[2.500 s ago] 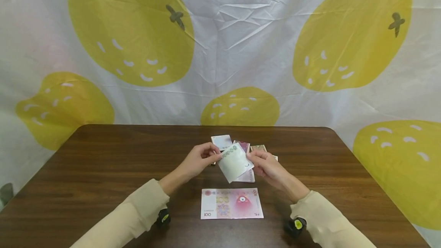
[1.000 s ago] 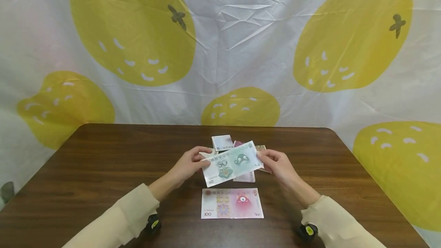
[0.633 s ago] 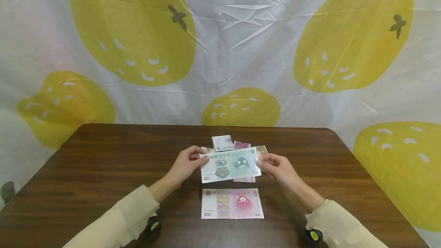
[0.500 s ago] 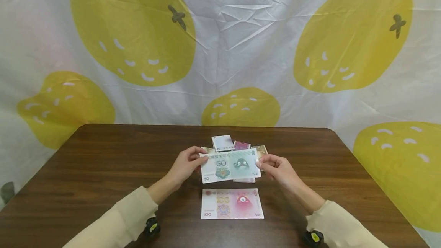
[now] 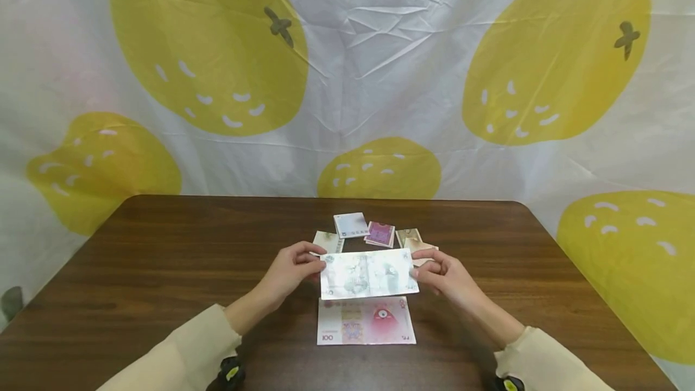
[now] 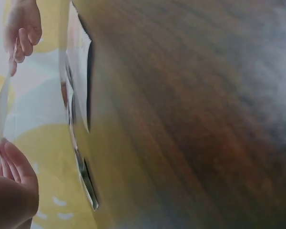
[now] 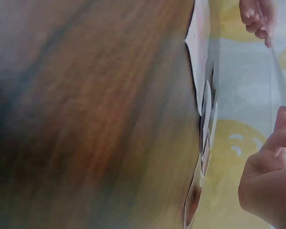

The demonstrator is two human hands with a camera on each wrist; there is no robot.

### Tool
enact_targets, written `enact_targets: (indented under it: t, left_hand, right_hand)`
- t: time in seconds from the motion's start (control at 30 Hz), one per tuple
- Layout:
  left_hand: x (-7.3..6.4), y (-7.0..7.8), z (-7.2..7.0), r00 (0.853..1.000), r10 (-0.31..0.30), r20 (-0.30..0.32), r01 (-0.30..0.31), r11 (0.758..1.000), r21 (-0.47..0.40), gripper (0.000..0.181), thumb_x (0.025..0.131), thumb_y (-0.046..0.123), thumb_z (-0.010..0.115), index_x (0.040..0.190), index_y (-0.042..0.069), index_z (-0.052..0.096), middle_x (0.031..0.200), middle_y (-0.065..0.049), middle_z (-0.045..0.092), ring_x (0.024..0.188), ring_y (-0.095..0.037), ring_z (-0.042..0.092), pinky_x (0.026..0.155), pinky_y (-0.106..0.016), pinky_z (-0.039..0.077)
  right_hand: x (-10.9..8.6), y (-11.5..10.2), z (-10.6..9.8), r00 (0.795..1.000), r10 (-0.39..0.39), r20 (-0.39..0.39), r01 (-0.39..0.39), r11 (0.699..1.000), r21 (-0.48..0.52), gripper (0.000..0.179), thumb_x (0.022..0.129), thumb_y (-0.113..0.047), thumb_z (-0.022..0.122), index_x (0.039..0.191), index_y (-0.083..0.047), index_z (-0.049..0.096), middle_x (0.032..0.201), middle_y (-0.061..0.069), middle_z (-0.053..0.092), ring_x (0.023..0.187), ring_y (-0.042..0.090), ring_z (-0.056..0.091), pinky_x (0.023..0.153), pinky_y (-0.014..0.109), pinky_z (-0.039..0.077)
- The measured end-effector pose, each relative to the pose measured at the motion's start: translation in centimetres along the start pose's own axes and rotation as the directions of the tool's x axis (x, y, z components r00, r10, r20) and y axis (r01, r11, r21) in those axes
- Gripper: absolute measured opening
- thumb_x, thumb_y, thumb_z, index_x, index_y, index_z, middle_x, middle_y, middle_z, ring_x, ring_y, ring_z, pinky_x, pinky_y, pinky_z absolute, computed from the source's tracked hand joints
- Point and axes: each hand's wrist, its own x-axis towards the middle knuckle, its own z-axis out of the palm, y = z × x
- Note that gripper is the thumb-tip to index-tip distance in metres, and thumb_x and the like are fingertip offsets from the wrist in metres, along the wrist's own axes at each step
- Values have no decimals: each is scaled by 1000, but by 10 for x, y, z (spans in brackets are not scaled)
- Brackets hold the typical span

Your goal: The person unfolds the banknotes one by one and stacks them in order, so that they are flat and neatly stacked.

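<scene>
Between both hands a pale green play banknote (image 5: 369, 274) is stretched out, its face washed bright by glare. My left hand (image 5: 290, 270) pinches its left edge between thumb and fingers, and my right hand (image 5: 447, 276) pinches the right edge. Both wrist views show this banknote (image 6: 4, 107) edge-on and raised off the table. In the head view its lower edge overlaps the top of a pink 100 banknote (image 5: 367, 324), which lies flat and unfolded on the table.
Behind the held note lie several folded banknotes: a white-blue one (image 5: 351, 225), a purple one (image 5: 380, 233), a brown one (image 5: 408, 236) and a pale green one (image 5: 328, 241). The dark wooden table (image 5: 217, 228) ends at a white curtain (image 5: 380, 77) with yellow fruit prints.
The folded note was opened out into a flat 50 banknote. Since then both hands have brought it lower and nearer, from over the folded notes to the pink banknote's top edge.
</scene>
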Motion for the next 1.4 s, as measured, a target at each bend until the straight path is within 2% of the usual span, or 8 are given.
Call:
enact_targets:
  t: [0.2, 0.4, 0.5, 0.7, 0.9, 1.1, 1.4]
  left_hand:
    - [-5, -2, 1, 1000, 14, -3, -14, 991, 132, 20, 78, 1, 63, 95, -7, 57, 71, -8, 61, 61, -14, 52, 59, -28, 45]
    - [-9, -3, 2, 1000, 11, 21, -16, 957, 289, 17, 74, 4, 66, 89, -1, 60, 67, -4, 59, 59, -13, 50, 54, -27, 40]
    - [-11, -5, 2, 999, 5, 49, -21, 943, 331, 16, 73, 3, 67, 88, 0, 60, 65, -2, 58, 58, -13, 50, 51, -27, 38]
    - [-14, -12, 3, 994, -34, 107, -2, 948, 319, 15, 73, 1, 66, 86, -1, 59, 62, -3, 56, 53, -15, 49, 42, -28, 39]
    - [-15, -16, 2, 990, -59, 132, 14, 949, 315, 15, 71, -1, 66, 84, -2, 57, 59, -3, 56, 52, -14, 49, 43, -28, 40]
    - [-18, -16, 3, 983, -87, 161, 31, 945, 325, 15, 71, -3, 66, 82, -2, 57, 58, -4, 55, 51, -13, 49, 44, -28, 41]
    - [-19, -16, 5, 981, -74, 181, 1, 927, 375, 14, 70, -2, 67, 80, -1, 58, 57, -3, 55, 48, -12, 48, 43, -28, 42]
  right_hand:
    - [-6, 3, 0, 993, -61, 99, 64, 997, -31, 49, 79, -9, 64, 123, 3, 44, 71, 4, 62, 49, 7, 39, 45, 20, 31]
    - [-11, 10, -1, 974, -124, 192, 141, 987, -77, 52, 80, -5, 62, 126, 6, 40, 71, 6, 62, 50, 6, 42, 43, 20, 34]
    - [-13, 14, 0, 965, -124, 230, 147, 985, -86, 51, 80, -4, 62, 125, 5, 40, 70, 12, 61, 48, 6, 41, 42, 21, 34]
    - [-16, 17, 3, 960, -84, 266, 116, 987, -108, 50, 80, -5, 63, 124, 3, 41, 68, 21, 59, 45, 6, 39, 40, 20, 32]
    - [-18, 16, 5, 962, -32, 271, 74, 986, -146, 50, 77, -8, 65, 121, 2, 43, 67, 17, 58, 44, 6, 39, 40, 19, 31]
    - [-19, 18, 5, 953, 3, 302, 42, 989, -143, 48, 76, -7, 67, 118, 2, 44, 63, 10, 56, 44, 5, 38, 39, 18, 30]
    - [-20, 20, 6, 940, 32, 341, 22, 988, -154, 51, 75, -8, 68, 117, 4, 43, 62, 5, 54, 46, 6, 40, 40, 18, 30]
